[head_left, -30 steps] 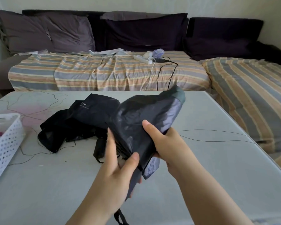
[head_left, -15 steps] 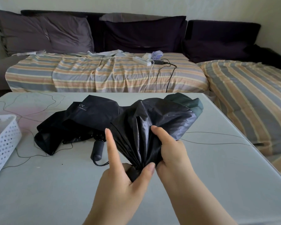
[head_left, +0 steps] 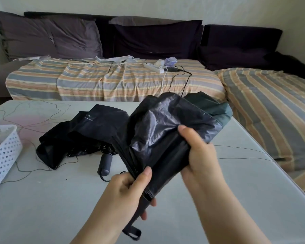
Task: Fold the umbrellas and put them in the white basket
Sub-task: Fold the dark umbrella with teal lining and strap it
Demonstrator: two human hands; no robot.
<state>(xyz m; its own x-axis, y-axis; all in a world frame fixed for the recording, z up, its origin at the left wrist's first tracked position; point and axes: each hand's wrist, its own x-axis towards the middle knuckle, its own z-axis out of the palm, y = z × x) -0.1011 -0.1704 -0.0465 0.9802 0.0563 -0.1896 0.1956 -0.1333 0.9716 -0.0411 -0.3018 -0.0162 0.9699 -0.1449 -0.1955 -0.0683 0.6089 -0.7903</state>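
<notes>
White perforated plastic, the basket [head_left: 3, 154] is cut off at the left table edge. Beside it a black "UV" umbrella [head_left: 81, 136] lies crumpled, handle half hidden. The left hand [head_left: 128, 189] grips the glossy green-edged umbrella [head_left: 167, 138] at its base; the right hand [head_left: 199, 155] pinches its crinkled canopy.

Both forearms are bare to the frame edge, left hand [head_left: 128, 189] and right hand [head_left: 201, 155] ungloved.

"UV" on black umbrella [head_left: 88, 132]
</notes>
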